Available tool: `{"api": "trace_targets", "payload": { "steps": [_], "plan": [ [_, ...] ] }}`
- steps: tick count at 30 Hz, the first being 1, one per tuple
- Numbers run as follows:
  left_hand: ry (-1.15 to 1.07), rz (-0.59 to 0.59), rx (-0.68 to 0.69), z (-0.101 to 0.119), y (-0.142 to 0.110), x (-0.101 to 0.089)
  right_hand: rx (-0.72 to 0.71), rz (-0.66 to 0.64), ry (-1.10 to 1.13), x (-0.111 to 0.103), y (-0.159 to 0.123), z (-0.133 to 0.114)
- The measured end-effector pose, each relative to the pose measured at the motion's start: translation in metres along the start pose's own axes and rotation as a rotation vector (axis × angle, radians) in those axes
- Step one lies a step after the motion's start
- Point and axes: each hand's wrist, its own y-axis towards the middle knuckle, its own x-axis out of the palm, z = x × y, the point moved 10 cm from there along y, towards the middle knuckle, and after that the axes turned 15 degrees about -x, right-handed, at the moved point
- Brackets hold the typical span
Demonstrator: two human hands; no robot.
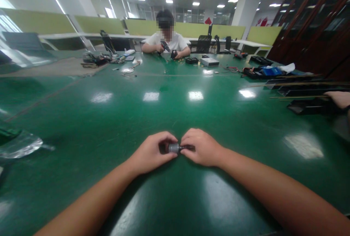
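My left hand (151,152) and my right hand (201,147) meet low over the green table (175,112), both with fingers curled. Between them is a small grey metal cylinder (173,147), gripped by the left fingers. A dark thin piece (187,147) sticks out of the cylinder to the right and the right fingertips pinch it. What the dark piece is, I cannot make out.
A person in a white shirt (166,41) sits at the far side with a dark tool in hand. Black boxes, cables and a blue pack (269,71) lie at the right; long thin rods (306,84) cross there. A clear plastic bag (19,144) lies at the left.
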Motion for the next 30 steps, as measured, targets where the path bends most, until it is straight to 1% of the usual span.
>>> {"api": "trace_targets", "payload": {
  "steps": [4, 7, 11, 17, 23, 30],
  "plan": [
    [0.059, 0.031, 0.008, 0.0047, -0.0007, -0.0034, 0.016, -0.011, -0.017, -0.0012, -0.0008, 0.0024],
    [0.06, 0.006, 0.005, 0.0071, -0.0007, -0.0041, 0.017, -0.018, -0.025, -0.002, -0.002, 0.0018],
    [0.064, -0.038, 0.035, 0.0102, -0.0016, -0.0017, 0.012, -0.019, -0.031, -0.002, -0.0026, 0.0003],
    [0.04, -0.041, 0.037, 0.0081, -0.0014, -0.0011, 0.03, -0.031, -0.017, -0.0041, -0.0031, 0.0006],
    [0.017, -0.044, 0.034, 0.0063, -0.0012, -0.0015, 0.021, 0.003, -0.008, -0.0076, -0.0036, -0.001],
    [-0.014, -0.06, 0.025, 0.005, -0.001, 0.0001, 0.002, 0.013, 0.018, -0.0066, -0.0032, -0.0022]
  ]
}}
